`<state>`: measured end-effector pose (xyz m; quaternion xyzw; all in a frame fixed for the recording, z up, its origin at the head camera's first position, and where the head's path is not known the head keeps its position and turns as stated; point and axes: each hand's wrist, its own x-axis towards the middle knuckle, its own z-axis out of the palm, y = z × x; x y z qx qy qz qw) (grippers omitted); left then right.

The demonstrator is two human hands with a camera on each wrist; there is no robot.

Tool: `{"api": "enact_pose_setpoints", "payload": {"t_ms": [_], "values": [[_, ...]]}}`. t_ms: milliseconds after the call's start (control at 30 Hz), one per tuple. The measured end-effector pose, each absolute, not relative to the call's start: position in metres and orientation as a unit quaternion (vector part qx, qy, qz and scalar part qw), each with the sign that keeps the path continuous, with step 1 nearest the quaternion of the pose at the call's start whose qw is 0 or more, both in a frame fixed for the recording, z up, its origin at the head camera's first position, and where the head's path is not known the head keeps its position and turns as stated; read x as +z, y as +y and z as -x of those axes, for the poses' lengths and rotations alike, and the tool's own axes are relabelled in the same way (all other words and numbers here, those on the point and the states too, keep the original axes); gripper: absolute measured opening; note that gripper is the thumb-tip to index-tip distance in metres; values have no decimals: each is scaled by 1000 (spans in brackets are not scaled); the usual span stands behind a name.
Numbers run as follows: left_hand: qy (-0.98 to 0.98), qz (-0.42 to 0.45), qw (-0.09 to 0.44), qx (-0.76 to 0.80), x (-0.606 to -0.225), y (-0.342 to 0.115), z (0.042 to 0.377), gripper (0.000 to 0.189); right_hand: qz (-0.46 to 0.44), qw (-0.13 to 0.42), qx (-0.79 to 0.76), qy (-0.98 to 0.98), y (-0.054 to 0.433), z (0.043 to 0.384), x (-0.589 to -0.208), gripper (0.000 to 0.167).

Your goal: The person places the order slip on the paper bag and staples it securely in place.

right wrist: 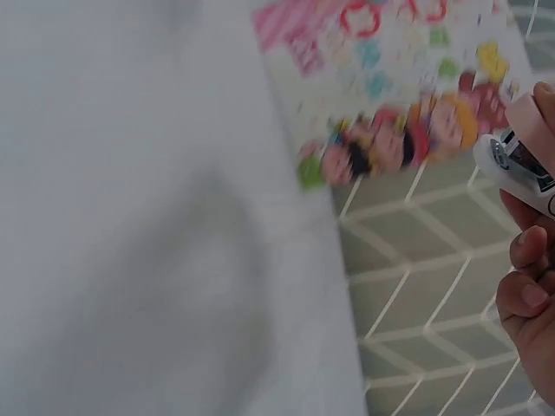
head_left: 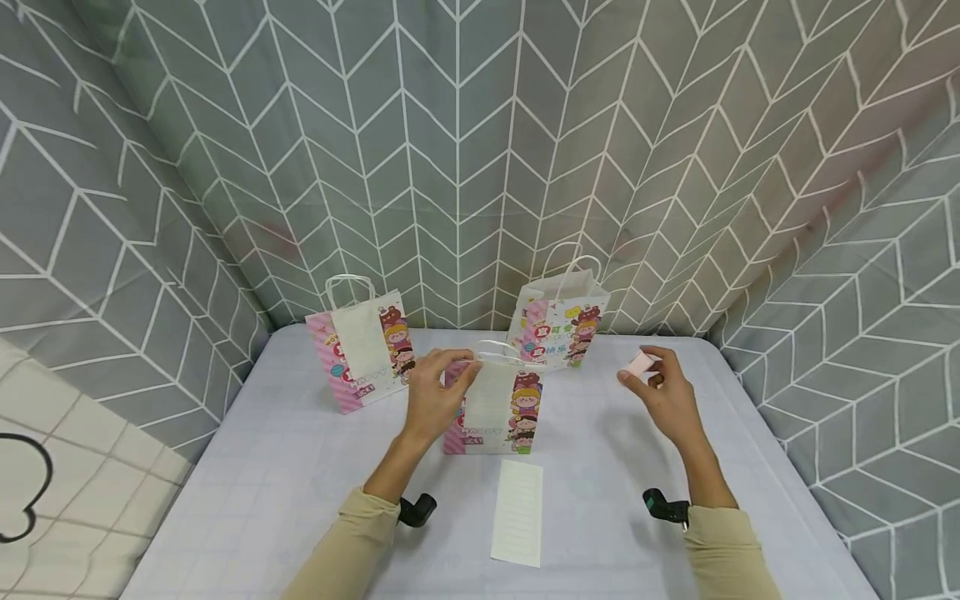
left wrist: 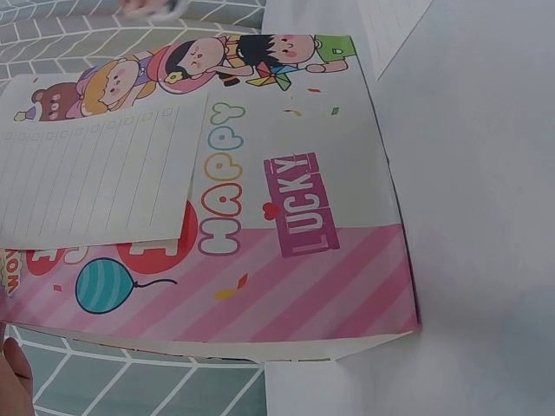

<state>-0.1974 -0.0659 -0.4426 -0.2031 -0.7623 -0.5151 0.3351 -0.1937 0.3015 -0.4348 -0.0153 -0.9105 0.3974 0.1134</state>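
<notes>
In the head view a white and pink paper gift bag [head_left: 527, 417] stands upright at the table's middle, printed with cartoon figures. A lined paper slip [head_left: 487, 398] hangs down its front from near the top edge. My left hand [head_left: 433, 398] pinches the bag's top left corner between thumb and fingers; the left wrist view shows the lined slip [left wrist: 100, 173] flat against the bag. Off to the right, my right hand [head_left: 670, 398] holds a small pink and white stapler [head_left: 640, 363] above the table, apart from the bag. The right wrist view shows the stapler [right wrist: 531, 126] between thumb and fingers.
Another lined slip [head_left: 517, 512] lies on the white tablecloth [head_left: 300, 508] in front of the bag. A similar bag [head_left: 337, 358] with a slip on its front stands at the back left. One without a slip [head_left: 551, 333] stands behind, right of centre. Patterned curtains surround the table.
</notes>
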Motion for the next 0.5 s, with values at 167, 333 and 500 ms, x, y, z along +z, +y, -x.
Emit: {"api": "enact_pose_setpoints", "payload": {"t_ms": [167, 333, 500], "values": [[-761, 199, 339, -516, -441, -68, 197, 15, -51, 152, 429, -889, 254, 202, -409, 69], [-759, 202, 341, -517, -441, -68, 197, 14, -121, 166, 462, -863, 211, 207, -389, 63], [-759, 202, 340, -517, -442, -66, 198, 14, -177, 168, 479, -843, 179, 209, -377, 54]]}}
